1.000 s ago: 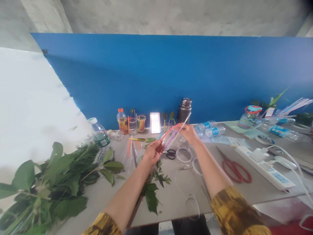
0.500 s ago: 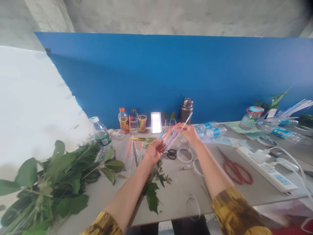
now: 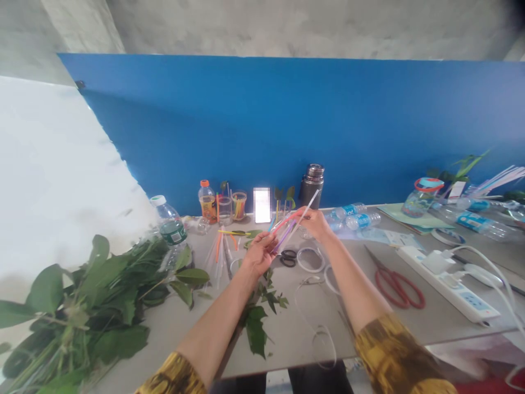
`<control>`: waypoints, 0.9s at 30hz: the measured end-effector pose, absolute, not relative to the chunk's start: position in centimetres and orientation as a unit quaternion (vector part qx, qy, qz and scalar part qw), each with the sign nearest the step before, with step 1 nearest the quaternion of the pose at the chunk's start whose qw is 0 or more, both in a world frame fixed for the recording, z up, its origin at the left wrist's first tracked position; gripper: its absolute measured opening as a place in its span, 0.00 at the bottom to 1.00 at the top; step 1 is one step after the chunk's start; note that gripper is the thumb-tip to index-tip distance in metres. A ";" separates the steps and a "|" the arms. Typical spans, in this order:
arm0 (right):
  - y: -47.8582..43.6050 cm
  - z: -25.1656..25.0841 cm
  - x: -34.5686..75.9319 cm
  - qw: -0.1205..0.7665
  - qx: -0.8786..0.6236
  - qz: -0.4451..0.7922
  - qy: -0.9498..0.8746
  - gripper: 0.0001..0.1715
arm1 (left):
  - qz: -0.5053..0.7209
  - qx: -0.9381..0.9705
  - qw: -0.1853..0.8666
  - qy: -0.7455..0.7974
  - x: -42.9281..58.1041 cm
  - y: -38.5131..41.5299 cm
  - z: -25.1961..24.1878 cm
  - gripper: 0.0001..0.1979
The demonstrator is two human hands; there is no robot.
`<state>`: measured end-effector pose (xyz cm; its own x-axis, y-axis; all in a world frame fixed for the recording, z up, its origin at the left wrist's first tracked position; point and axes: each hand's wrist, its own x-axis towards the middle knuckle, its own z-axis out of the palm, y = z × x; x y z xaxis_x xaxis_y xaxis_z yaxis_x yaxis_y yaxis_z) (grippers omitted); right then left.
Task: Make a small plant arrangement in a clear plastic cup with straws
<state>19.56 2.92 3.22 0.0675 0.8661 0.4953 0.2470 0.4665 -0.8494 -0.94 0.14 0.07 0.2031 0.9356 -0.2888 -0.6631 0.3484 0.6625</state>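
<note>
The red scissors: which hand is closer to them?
The right hand is nearer, up and left of the red scissors; the left hand sits farther left.

Red-handled scissors (image 3: pixel 398 288) well right of right hand (image 3: pixel 315 225), just beside white power strip (image 3: pixel 449 284). Black-handled scissors (image 3: pixel 287 258) just below and between hands. Leafy branches (image 3: pixel 82 298) well left of left hand (image 3: pixel 259 254); loose leaves (image 3: pixel 256 331) below it. Steel thermos (image 3: pixel 310 186) beyond right hand. Far-right jar (image 3: pixel 418 202), contents hard to tell.

A blue panel (image 3: pixel 262 131) stands behind the grey table (image 3: pixel 295 350), under rough concrete (image 3: pixel 287 27), beside what seems a white board (image 3: pixel 53 164).
</note>
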 end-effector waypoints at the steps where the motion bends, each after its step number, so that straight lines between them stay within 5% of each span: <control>1: 2.9 3.2 19.4 0.580 -0.443 0.268 -0.628 0.11 | 0.537 0.197 0.746 0.339 -0.9 0.2 0.0 0.18; 27: 2.9 3.0 19.6 0.588 -0.423 0.285 -0.628 0.13 | 0.537 0.225 0.760 0.290 -1.6 0.7 0.1 0.11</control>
<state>19.56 2.89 3.00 0.0486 0.8667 0.4965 0.1956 0.4793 -0.8556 -1.63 0.66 0.09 0.2557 0.9462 -0.1981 -0.6855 0.3220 0.6530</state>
